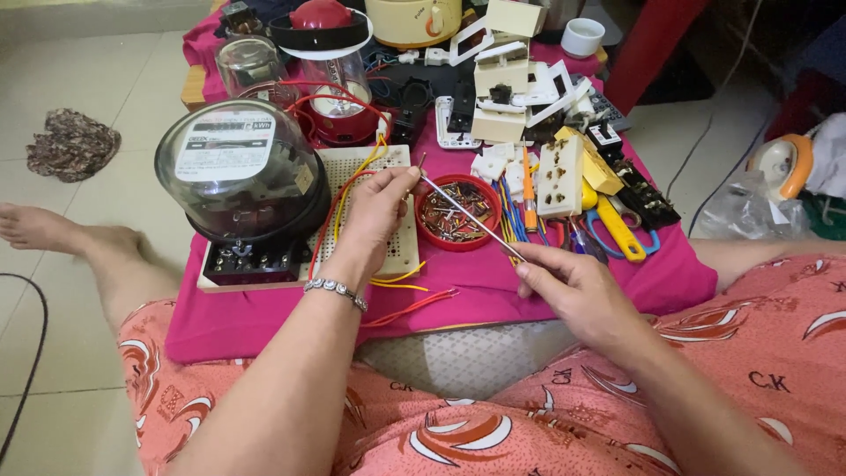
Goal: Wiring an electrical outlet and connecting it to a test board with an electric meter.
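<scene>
Pale floor tiles surround a low desk [264, 330] draped in a magenta cloth, on which electrical parts are crowded. A thin metal rod [471, 219], probably the shaft of a slim screwdriver or a stiff wire, is held between the two hands and lies on a diagonal: its upper end is pinched at the fingertips of the left hand [379, 207], and its lower end is pinched by the thumb and forefinger of the right hand [573, 295]. Both hands are thus closed on the same rod, one at each end, and are kept well apart along its length. The long axis runs from upper left to lower right, passing just above a round red dish [458, 211] filled with small screws. The left hand hovers over a white perforated board [401, 242], from which red and yellow wires [352, 189] loop upward; the left end of the rod is therefore nearer to the board and wires, the right end nearer to the body. A domed glass electricity meter [238, 172] stands just left of the board. White sockets [560, 176] and a yellow-handled tool [617, 229] lie to the right, beyond the dish. Whether the rod's tip touches a wire cannot be told.
</scene>
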